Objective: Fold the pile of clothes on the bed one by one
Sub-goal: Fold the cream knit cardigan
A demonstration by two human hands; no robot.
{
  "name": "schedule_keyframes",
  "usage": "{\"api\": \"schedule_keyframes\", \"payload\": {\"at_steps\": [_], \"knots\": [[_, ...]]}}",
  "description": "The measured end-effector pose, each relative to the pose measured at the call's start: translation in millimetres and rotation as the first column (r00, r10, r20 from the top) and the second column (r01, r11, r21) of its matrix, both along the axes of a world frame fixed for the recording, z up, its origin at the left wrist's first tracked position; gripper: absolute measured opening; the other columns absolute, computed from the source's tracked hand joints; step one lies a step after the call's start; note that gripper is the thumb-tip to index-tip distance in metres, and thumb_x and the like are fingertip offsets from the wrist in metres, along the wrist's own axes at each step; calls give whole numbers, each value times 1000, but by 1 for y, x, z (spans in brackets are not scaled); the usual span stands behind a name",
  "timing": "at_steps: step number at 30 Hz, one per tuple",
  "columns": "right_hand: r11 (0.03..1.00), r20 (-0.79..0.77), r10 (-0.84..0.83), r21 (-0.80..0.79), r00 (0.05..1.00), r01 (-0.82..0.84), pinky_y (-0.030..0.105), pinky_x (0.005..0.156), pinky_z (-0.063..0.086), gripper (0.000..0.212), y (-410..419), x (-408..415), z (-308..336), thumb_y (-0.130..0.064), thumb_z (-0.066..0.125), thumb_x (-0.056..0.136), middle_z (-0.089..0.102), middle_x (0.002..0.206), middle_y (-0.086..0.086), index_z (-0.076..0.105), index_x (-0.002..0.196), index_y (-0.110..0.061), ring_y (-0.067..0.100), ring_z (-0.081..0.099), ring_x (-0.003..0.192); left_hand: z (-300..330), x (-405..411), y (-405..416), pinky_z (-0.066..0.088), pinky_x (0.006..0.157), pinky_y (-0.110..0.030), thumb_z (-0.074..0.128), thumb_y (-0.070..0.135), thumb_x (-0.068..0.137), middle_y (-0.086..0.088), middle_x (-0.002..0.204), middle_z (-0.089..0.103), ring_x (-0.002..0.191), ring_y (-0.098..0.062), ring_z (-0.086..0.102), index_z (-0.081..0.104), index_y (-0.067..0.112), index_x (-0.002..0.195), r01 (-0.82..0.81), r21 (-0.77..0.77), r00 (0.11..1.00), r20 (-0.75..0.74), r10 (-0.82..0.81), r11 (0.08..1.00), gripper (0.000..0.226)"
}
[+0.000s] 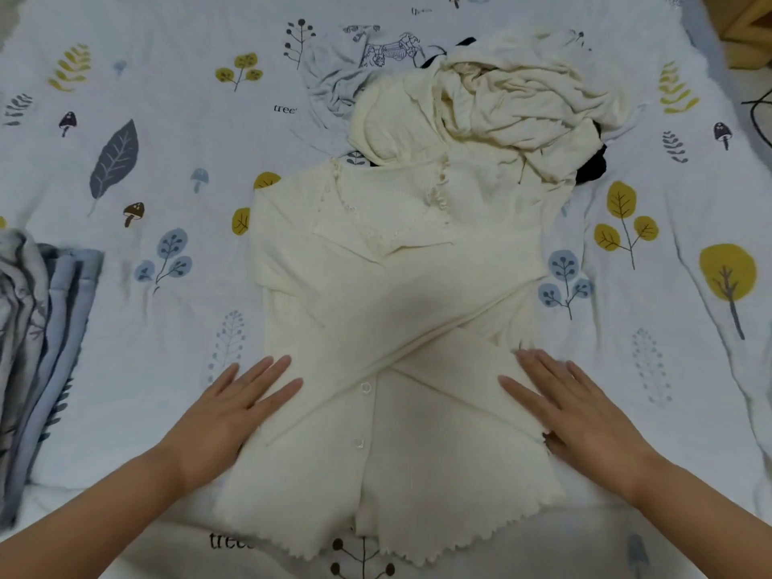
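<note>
A cream ribbed cardigan (388, 294) with a lace-trimmed neckline and small buttons lies flat on the bed in front of me. Both of its sleeves are folded in and cross over the chest. My left hand (234, 407) lies flat with straight fingers on the cardigan's lower left edge. My right hand (580, 407) rests flat with straight fingers on its lower right edge. Behind the cardigan sits the crumpled pile of clothes (501, 98): cream garments on top, a pale grey printed one (346, 73) at the left, something black (591, 169) underneath.
The bed sheet (167, 160) is white with leaf, tree and mushroom prints. A stack of folded grey-blue garments (37, 340) lies at the left edge. A brown piece of furniture (747, 23) and a dark cable (758, 114) show at the upper right.
</note>
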State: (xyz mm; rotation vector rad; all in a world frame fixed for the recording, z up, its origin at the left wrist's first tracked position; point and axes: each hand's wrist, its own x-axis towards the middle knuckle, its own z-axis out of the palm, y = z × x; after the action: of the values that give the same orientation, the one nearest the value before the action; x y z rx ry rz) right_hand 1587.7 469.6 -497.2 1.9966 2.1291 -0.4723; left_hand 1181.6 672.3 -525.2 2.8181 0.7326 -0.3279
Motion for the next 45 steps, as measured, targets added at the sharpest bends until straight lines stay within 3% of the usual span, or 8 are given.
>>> {"api": "schedule_keyframes", "payload": {"at_steps": [7,10,14,19,25,34,40,45], "knots": [[988,-148,10,156,989,14,34,105,27,83,9,-17,-10,19,77,34,58,127,15,68,109,-15,28,41,126,-2,4,0,9,116,-24,63,-23,65,0,149,32,141,-5,16,27,56,137,-105,-267,969,189,159,958,113],[968,-300,-172,125,938,217,19,103,36,73,23,-25,8,20,70,57,60,123,-4,63,113,-26,18,53,120,25,17,8,18,110,-9,66,20,81,35,135,38,131,22,16,38,76,111,-266,-507,898,178,402,820,69],[871,-606,-461,-171,648,460,8,79,47,57,62,-16,60,12,49,85,70,93,-22,72,89,-40,-6,64,88,79,47,35,45,82,-8,65,30,61,27,92,69,90,15,59,69,53,81,-375,-799,726,63,685,470,31],[699,-715,-612,-289,337,654,19,55,46,35,129,19,89,8,44,89,70,79,2,71,90,-15,15,64,68,111,85,82,43,44,-15,69,7,63,11,45,58,43,1,53,65,19,39,-314,-928,464,35,885,202,27],[253,-606,-773,-564,-187,786,29,59,48,18,177,27,47,-24,62,89,63,104,14,60,100,-10,23,60,77,57,111,127,50,71,-34,65,25,85,-9,88,65,80,-24,61,60,6,100,-452,-865,10,-249,968,-218,24],[335,-730,-679,-216,76,917,25,71,48,16,179,12,29,-1,60,86,65,86,6,58,101,3,15,57,76,49,124,134,46,75,-25,60,17,89,3,91,63,80,-12,59,60,19,91,-572,-804,112,122,986,165,3],[240,-513,-842,-82,166,967,35,86,41,45,179,-3,17,-21,59,87,53,117,12,43,125,-5,29,50,104,35,126,127,33,104,-44,59,33,88,-18,134,45,123,-35,42,42,6,134,-903,-374,161,169,973,214,56],[238,-389,-906,-149,165,960,45,101,33,79,181,-30,24,-38,61,86,23,142,21,16,145,-10,42,32,128,28,135,103,36,97,-40,58,41,88,-19,137,41,122,-36,44,26,6,140,-855,-507,113,27,993,110,70]]}}
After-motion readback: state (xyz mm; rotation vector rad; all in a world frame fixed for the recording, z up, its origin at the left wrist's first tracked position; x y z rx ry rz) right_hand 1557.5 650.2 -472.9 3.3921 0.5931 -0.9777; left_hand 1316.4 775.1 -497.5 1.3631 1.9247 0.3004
